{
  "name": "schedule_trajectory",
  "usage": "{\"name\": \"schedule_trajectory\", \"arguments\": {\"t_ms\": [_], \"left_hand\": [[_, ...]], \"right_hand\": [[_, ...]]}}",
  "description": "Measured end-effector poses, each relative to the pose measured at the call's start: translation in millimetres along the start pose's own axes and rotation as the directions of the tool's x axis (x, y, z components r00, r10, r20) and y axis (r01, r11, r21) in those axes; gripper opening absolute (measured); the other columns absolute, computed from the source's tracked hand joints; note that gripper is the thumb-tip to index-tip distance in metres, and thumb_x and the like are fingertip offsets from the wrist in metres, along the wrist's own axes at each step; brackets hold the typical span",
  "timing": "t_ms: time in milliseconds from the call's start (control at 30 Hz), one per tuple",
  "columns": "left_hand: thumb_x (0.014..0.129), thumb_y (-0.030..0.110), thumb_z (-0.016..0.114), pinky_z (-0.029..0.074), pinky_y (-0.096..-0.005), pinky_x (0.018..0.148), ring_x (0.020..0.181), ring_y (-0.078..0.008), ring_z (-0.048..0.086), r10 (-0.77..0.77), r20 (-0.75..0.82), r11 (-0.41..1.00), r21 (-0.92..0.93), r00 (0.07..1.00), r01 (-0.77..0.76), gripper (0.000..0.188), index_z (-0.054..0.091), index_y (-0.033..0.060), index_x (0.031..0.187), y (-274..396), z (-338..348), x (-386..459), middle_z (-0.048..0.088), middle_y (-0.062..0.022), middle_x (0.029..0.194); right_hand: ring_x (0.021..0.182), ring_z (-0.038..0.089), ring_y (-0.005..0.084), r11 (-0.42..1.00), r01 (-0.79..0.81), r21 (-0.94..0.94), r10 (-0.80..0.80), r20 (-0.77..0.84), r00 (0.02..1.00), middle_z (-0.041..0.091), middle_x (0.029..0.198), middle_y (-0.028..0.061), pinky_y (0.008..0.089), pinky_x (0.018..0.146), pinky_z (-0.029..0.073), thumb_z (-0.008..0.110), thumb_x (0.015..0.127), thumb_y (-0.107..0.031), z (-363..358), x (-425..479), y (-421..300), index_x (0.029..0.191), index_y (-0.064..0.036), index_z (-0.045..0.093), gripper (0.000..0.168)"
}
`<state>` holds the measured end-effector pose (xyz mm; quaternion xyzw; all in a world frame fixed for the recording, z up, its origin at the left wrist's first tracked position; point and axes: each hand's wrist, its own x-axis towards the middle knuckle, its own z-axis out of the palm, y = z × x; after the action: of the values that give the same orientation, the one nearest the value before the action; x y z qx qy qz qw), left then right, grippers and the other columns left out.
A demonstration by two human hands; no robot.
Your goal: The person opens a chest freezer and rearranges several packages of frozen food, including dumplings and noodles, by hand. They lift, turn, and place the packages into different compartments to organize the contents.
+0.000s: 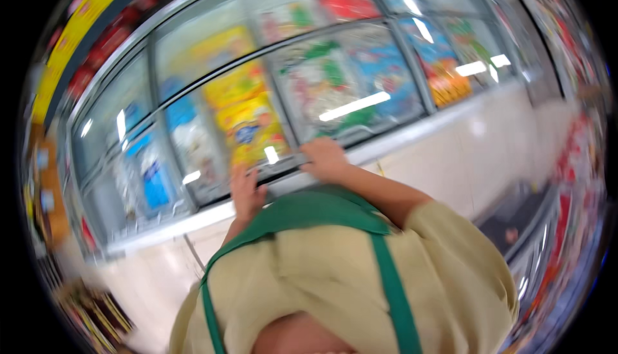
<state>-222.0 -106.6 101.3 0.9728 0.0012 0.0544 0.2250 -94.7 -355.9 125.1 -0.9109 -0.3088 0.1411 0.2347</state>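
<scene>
A chest freezer (386, 147) with glass lids lies before me, seen through motion blur. My left hand (246, 190) rests at the near edge of a glass lid, fingers apart, beside yellow bags (248, 127) that lie under the glass. At the corner of that same lid, my right hand (326, 160) touches the frame with its fingers bent; whether it grips the frame cannot be told. Under the lids are also blue-and-white bags (157, 185), green-and-white bags (333, 74), a red package (346, 1) and an orange package (446, 83).
Red goods stand on a shelf with a yellow strip (67, 40) beyond the freezer at the left. A dark, flat platform or cart (512, 218) stands on the floor at right, near shelves of packages. Brown cartons or crates (101, 313) are at lower left.
</scene>
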Motion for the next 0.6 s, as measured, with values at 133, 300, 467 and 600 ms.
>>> {"name": "schedule_trajectory", "arguments": {"t_ms": [133,300,467,600], "left_hand": [[0.072,0.015,0.071,0.029,-0.052,0.106,0.131,-0.0428,0.033,-0.012,0.104,0.999,-0.047,0.995,0.017,0.054,0.054,0.0051,0.122,10.8,-21.2,1.7,0.039,-0.0213,0.14],[0.07,0.016,0.073,0.027,-0.0506,0.109,0.134,-0.0409,0.029,-0.172,0.168,0.982,-0.054,0.971,0.183,0.064,0.05,0.0109,0.129,20.2,-58.1,-33.1,0.036,-0.0194,0.143],[0.068,0.017,0.076,0.029,-0.0456,0.109,0.134,-0.0395,0.03,-0.341,-0.06,0.94,-0.041,0.938,0.339,0.076,0.043,0.0142,0.137,26.9,-31.4,-114.4,0.031,-0.0176,0.146],[0.078,0.028,0.07,0.037,-0.0429,0.104,0.13,-0.0388,0.037,-0.681,0.05,0.716,-0.161,0.731,0.679,0.067,0.042,0.0129,0.138,42.7,-10.6,-178.2,0.033,-0.0178,0.146]], "right_hand": [[0.093,0.054,0.0337,0.997,0.076,0.017,-0.072,-0.169,0.983,0.058,0.095,0.0135,0.0454,0.081,0.043,0.073,0.069,-0.027,2.4,-5.3,0.1,0.102,-0.01,0.059,0.04],[0.093,0.052,0.0364,0.995,0.104,-0.005,-0.104,-0.068,0.992,0.057,0.098,0.0155,0.0447,0.081,0.042,0.068,0.074,-0.024,-3.9,-2.9,-8.9,0.104,-0.007,0.058,0.037],[0.095,0.052,0.0363,0.983,0.184,-0.006,-0.184,-0.013,0.983,0.056,0.1,0.0168,0.0441,0.084,0.042,0.067,0.075,-0.023,-8.3,-2.7,-2.7,0.108,-0.006,0.057,0.038],[0.099,0.051,0.0361,0.983,0.184,-0.002,-0.184,0.02,0.983,0.055,0.103,0.017,0.044,0.087,0.04,0.068,0.075,-0.021,-8.1,-3.4,2.8,0.109,-0.007,0.056,0.039]]}}
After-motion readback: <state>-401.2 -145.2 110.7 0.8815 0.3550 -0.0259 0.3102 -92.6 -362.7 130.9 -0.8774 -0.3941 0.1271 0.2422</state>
